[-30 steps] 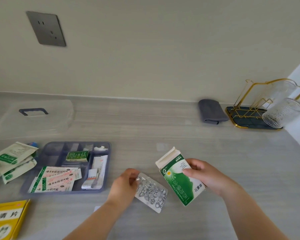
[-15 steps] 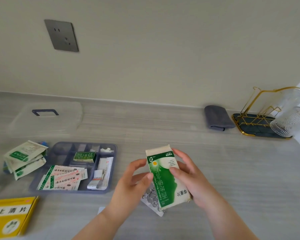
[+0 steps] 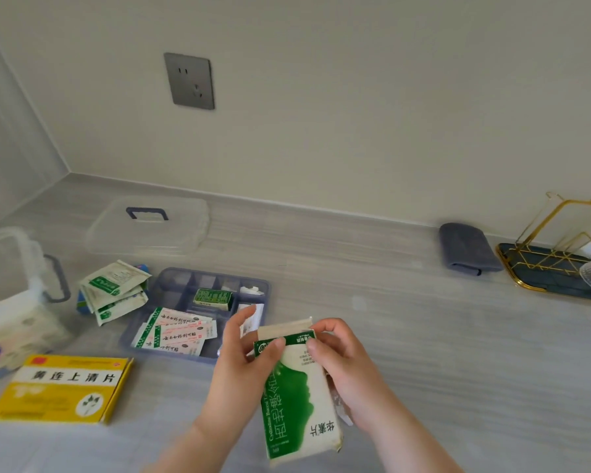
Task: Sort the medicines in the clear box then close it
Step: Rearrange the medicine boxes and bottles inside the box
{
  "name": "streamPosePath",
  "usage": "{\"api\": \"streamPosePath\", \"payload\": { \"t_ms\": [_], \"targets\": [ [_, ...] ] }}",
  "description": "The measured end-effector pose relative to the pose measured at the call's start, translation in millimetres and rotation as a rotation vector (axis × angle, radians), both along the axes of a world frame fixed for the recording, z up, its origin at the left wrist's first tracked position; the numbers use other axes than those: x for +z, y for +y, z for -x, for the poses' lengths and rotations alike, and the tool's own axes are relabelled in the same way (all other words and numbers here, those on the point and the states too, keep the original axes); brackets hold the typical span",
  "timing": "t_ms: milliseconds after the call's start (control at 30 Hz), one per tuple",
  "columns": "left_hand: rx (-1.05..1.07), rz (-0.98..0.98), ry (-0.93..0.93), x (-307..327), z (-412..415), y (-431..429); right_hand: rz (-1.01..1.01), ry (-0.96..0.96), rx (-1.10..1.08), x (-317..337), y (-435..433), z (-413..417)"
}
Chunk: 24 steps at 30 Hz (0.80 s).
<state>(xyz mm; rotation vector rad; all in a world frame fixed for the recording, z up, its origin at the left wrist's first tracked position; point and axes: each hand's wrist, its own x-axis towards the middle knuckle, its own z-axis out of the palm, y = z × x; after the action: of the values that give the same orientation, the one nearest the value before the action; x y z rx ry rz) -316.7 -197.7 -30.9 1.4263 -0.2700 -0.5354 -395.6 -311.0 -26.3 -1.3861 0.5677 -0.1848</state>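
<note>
Both hands hold a green and white medicine carton (image 3: 297,397) upright over the counter, its top flap open. My left hand (image 3: 243,367) pinches the carton's top left edge and my right hand (image 3: 342,363) grips its right side. A bit of a silver blister sheet (image 3: 338,402) shows behind the carton under my right hand. The blue divided tray (image 3: 263,291) lies just beyond, with plaster strips (image 3: 174,332) and a small green box (image 3: 213,299) in it. The clear box (image 3: 11,288) stands at the far left; its clear lid (image 3: 147,230) with a blue handle rests by the wall.
A yellow medicine box (image 3: 62,387) lies at the front left. Green and white sachets (image 3: 113,291) are piled left of the tray. A grey cloth (image 3: 466,245) and a gold rack with glasses (image 3: 560,257) sit at the back right. A wall socket (image 3: 189,80) is above.
The blister sheet has gone from my left hand to behind the carton. My left hand has come onto the carton's top edge. The view has swung left, showing the clear box.
</note>
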Motion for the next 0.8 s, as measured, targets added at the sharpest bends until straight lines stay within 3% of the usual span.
{"api": "streamPosePath", "payload": {
  "t_ms": [133, 400, 633, 700, 800],
  "targets": [
    [0.048, -0.029, -0.041, 8.7, -19.9, 18.5, 0.055, 0.0, 0.051, 9.8, 17.8, -28.0],
    [0.494, -0.055, -0.238, 26.6, -79.0, 93.5, 0.087, 0.064, 0.468, 42.0, 70.4, -92.7],
    [0.472, 0.04, -0.352, 48.0, -135.8, 184.5, 0.138, 0.021, 0.592, 69.5, 126.1, -184.4],
    [0.459, -0.015, -0.448, 53.7, -157.8, 217.4, 0.13, 0.011, 0.602, 77.3, 137.0, -211.4],
    [0.491, -0.301, -0.647, 51.8, -196.4, 268.4, 0.152, -0.006, 0.598, 82.9, 152.8, -253.3]
  ]
}}
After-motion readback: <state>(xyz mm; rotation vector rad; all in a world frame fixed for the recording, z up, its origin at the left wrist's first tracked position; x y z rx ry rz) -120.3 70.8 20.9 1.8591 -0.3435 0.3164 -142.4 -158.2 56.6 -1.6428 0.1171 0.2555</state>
